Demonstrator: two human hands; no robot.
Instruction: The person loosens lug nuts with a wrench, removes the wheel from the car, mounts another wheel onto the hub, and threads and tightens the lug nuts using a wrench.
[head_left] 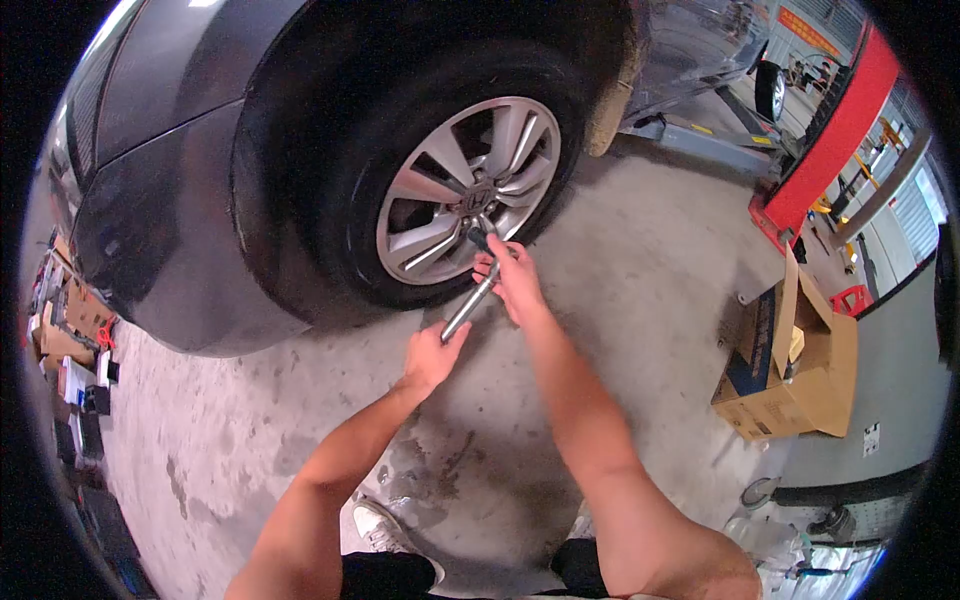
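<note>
A long silver socket wrench slants up from my hands toward the wheel. My left hand is wrapped round the lower end of its handle. My right hand closes on the upper part, close to the dark head, with some fingers partly hidden behind the tool. The wrench head overlaps the lower spokes, just below the hub of the silver alloy wheel. Around that wheel is a black tyre, under the dark grey fender of a car.
An open cardboard box stands on the concrete floor at the right. Behind it rises a red lift post, with a grey lift arm reaching under the car. Boxes and small items line the left side.
</note>
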